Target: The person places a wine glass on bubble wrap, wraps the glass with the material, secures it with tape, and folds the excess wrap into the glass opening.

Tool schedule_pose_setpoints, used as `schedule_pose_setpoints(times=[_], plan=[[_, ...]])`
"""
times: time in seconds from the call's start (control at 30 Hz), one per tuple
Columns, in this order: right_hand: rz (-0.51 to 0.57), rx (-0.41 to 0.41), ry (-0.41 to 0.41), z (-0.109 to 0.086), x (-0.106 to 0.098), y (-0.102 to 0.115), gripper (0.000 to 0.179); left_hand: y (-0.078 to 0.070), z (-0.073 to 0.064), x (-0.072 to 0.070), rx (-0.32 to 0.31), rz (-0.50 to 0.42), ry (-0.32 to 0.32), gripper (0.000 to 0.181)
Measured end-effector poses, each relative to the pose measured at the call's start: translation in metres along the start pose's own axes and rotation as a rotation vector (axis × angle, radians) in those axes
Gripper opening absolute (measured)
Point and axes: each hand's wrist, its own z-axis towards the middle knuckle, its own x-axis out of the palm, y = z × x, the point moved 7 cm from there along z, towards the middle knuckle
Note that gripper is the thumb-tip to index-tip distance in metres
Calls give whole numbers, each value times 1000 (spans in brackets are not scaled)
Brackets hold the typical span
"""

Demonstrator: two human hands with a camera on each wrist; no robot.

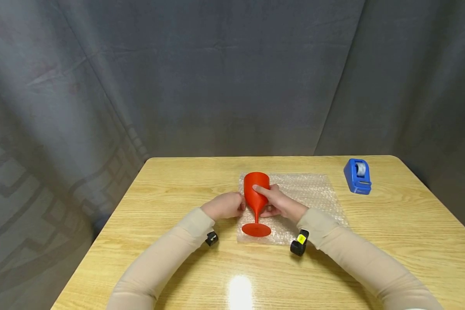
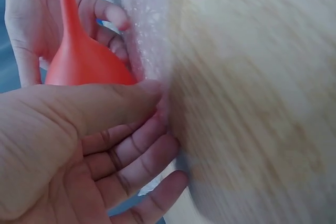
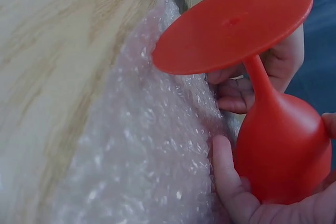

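Observation:
A red plastic goblet (image 1: pixel 256 193) lies on its side over a sheet of bubble wrap (image 1: pixel 310 189), its bowl pointing to the far side and its round foot toward me. My right hand (image 1: pixel 280 203) holds the bowl from the right, thumb across the top and fingers at its side. At the sheet's left edge, my left hand (image 1: pixel 225 206) pinches the bubble wrap between thumb and curled forefinger, close beside the goblet. In the right wrist view the goblet's foot (image 3: pixel 236 24) partly hides the left hand (image 3: pixel 286 59).
A blue tape dispenser (image 1: pixel 358 176) with a roll of clear tape stands at the back right of the wooden table (image 1: pixel 170 181). Grey curtains (image 1: pixel 224 77) hang behind and beside the table. Each wrist wears a black camera strap.

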Motion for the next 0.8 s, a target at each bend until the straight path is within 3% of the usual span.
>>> schedule_pose_setpoints(times=[0.17,0.3,0.37,0.47,0.53,0.6,0.67,0.8], plan=[[22,18,13,0,-1,-1,72,3,1,-5,-21,-96,30,11],[31,23,23,-1,0,-1,75,18,2,-14,-169,-249,-24,27],[28,23,27,0,0,-1,77,29,2,-14,-275,-413,-57,43],[18,20,35,1,0,-3,82,39,3,-3,-420,-799,-79,61],[15,29,31,2,-1,-4,82,42,4,5,-496,-1051,-96,63],[20,29,31,2,-2,-4,83,43,6,10,-544,-1238,-116,59],[24,27,33,2,-1,-4,82,43,8,13,-567,-1344,-127,50],[29,35,34,4,-2,-6,80,39,10,12,-554,-1433,-112,33]])
